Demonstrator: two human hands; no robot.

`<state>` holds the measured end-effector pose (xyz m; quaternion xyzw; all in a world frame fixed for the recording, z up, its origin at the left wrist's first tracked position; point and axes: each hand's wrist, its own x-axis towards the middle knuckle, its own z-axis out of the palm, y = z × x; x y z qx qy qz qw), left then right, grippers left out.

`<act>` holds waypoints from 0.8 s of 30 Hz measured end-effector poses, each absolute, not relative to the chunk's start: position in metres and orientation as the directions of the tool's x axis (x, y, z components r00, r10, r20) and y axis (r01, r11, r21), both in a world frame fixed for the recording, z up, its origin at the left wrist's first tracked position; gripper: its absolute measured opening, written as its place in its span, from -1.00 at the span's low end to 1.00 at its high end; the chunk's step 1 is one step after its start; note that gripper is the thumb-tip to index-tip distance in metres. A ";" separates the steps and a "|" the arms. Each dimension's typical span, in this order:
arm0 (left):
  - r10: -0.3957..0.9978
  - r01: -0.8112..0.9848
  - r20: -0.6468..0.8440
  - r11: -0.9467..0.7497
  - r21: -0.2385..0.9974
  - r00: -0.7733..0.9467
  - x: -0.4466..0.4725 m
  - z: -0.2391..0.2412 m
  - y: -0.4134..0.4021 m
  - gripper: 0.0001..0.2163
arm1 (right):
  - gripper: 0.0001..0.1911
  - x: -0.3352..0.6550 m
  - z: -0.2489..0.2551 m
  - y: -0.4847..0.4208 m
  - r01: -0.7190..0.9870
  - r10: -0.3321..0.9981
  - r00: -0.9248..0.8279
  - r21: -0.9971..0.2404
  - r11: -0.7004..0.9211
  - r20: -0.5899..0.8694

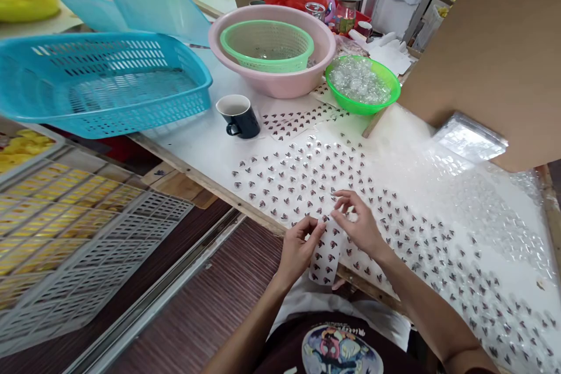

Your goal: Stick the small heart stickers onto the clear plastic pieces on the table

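Note:
My left hand (300,248) pinches a white strip of small dark-printed stickers (325,258) near its upper end; the strip hangs over the table's front edge. Just right of it, my right hand (360,225) hovers with thumb and forefinger apart, the other fingers bent. Nothing shows between its fingertips, though a tiny item could be hidden. Around both hands, many small clear pieces with dark printed motifs (313,175) lie in rows on the white tabletop (197,152). More printed sticker sheets (298,120) lie farther back, beside a dark mug (245,123).
A green bowl of clear pieces (390,79) stands at the back, beside a pink basin (276,85) holding a green basket (267,64). A blue basket (144,114) juts over the left edge. Clear pieces (491,210) spread at right near a cardboard sheet (495,58) and a clear plastic pack (471,137).

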<state>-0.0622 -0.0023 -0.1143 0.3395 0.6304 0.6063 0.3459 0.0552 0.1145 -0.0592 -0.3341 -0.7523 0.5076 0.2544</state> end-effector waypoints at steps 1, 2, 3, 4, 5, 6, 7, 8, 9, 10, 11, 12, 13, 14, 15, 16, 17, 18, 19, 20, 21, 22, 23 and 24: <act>0.849 0.014 -0.024 0.037 0.999 -0.527 -0.063 -0.115 -0.002 -0.74 | -0.63 0.051 -0.060 0.114 0.229 0.737 -0.676 -0.949 0.216 0.005; 0.851 0.016 -0.024 0.039 0.999 -0.525 -0.063 -0.115 -0.002 -0.74 | -0.60 0.047 -0.060 0.114 0.201 0.720 -0.694 -0.964 0.177 -0.013; 0.852 0.016 -0.027 0.042 0.999 -0.522 -0.063 -0.115 -0.002 -0.73 | -0.60 0.044 -0.060 0.113 0.165 0.714 -0.700 -0.975 0.150 -0.009; 0.853 0.017 -0.029 0.045 0.999 -0.521 -0.064 -0.115 -0.002 -0.73 | -0.62 0.042 -0.059 0.113 0.128 0.720 -0.693 -0.982 0.136 0.010; 0.855 0.019 -0.031 0.048 0.999 -0.518 -0.064 -0.116 -0.002 -0.73 | -0.64 0.041 -0.057 0.114 0.094 0.732 -0.681 -0.987 0.132 0.032; 0.856 0.025 -0.031 0.051 0.998 -0.516 -0.064 -0.116 -0.002 -0.72 | -0.66 0.042 -0.054 0.117 0.067 0.747 -0.663 -0.990 0.127 0.051; 0.857 0.035 -0.029 0.055 0.998 -0.514 -0.064 -0.116 -0.002 -0.72 | -0.67 0.044 -0.051 0.123 0.047 0.764 -0.643 -0.992 0.120 0.062; 0.858 0.047 -0.026 0.058 0.997 -0.513 -0.064 -0.116 -0.002 -0.72 | -0.66 0.046 -0.048 0.132 0.037 0.783 -0.618 -0.993 0.111 0.064; 0.859 0.060 -0.021 0.060 0.996 -0.512 -0.064 -0.116 -0.002 -0.72 | -0.65 0.050 -0.046 0.145 0.036 0.806 -0.588 -0.994 0.107 0.065; 0.858 0.072 -0.015 0.061 0.996 -0.513 -0.064 -0.115 -0.002 -0.72 | -0.62 0.053 -0.045 0.162 0.042 0.831 -0.553 -0.993 0.111 0.069; 0.856 0.083 -0.009 0.060 0.995 -0.517 -0.063 -0.115 -0.001 -0.71 | -0.60 0.057 -0.046 0.182 0.052 0.857 -0.508 -0.990 0.128 0.084; 0.853 0.092 -0.002 0.059 0.994 -0.521 -0.063 -0.115 -0.001 -0.71 | -0.59 0.060 -0.048 0.205 0.068 0.881 -0.460 -0.985 0.161 0.112; 0.851 0.100 0.005 0.056 0.993 -0.525 -0.063 -0.114 -0.001 -0.71 | -0.57 0.062 -0.052 0.228 0.080 0.897 -0.417 -0.977 0.199 0.148; 0.849 0.108 0.011 0.054 0.993 -0.528 -0.063 -0.114 -0.001 -0.71 | -0.57 0.063 -0.057 0.252 0.091 0.913 -0.368 -0.970 0.226 0.178; 0.848 0.113 0.015 0.053 0.992 -0.529 -0.063 -0.113 0.000 -0.71 | -0.58 0.063 -0.064 0.273 0.128 0.925 -0.337 -0.965 0.228 0.174; 0.849 0.117 0.017 0.054 0.992 -0.528 -0.062 -0.113 0.000 -0.71 | -0.59 0.061 -0.071 0.293 0.186 0.936 -0.316 -0.957 0.224 0.158; 0.851 0.121 0.016 0.056 0.991 -0.526 -0.062 -0.113 0.000 -0.72 | -0.59 0.058 -0.078 0.309 0.254 0.944 -0.301 -0.943 0.215 0.134; 0.852 0.124 0.015 0.058 0.991 -0.523 -0.063 -0.113 0.000 -0.71 | -0.59 0.055 -0.084 0.321 0.318 0.949 -0.294 -0.926 0.206 0.110; 0.853 0.127 0.015 0.060 0.990 -0.521 -0.063 -0.113 -0.001 -0.71 | -0.59 0.051 -0.090 0.331 0.369 0.952 -0.292 -0.907 0.201 0.092; 0.854 0.128 0.016 0.060 0.990 -0.520 -0.063 -0.113 -0.001 -0.71 | -0.59 0.047 -0.095 0.338 0.407 0.952 -0.295 -0.891 0.201 0.080; 0.855 0.130 0.017 0.059 0.990 -0.519 -0.063 -0.113 -0.001 -0.70 | -0.59 0.043 -0.099 0.342 0.431 0.951 -0.301 -0.879 0.204 0.073; 0.855 0.131 0.018 0.058 0.990 -0.518 -0.063 -0.114 -0.001 -0.70 | -0.60 0.039 -0.103 0.345 0.448 0.949 -0.307 -0.869 0.209 0.070; 0.856 0.131 0.019 0.058 0.990 -0.517 -0.063 -0.115 -0.001 -0.70 | -0.60 0.036 -0.106 0.346 0.463 0.947 -0.313 -0.860 0.215 0.069; 0.856 0.131 0.018 0.058 0.990 -0.517 -0.063 -0.115 -0.001 -0.70 | -0.61 0.033 -0.109 0.347 0.484 0.946 -0.318 -0.847 0.222 0.066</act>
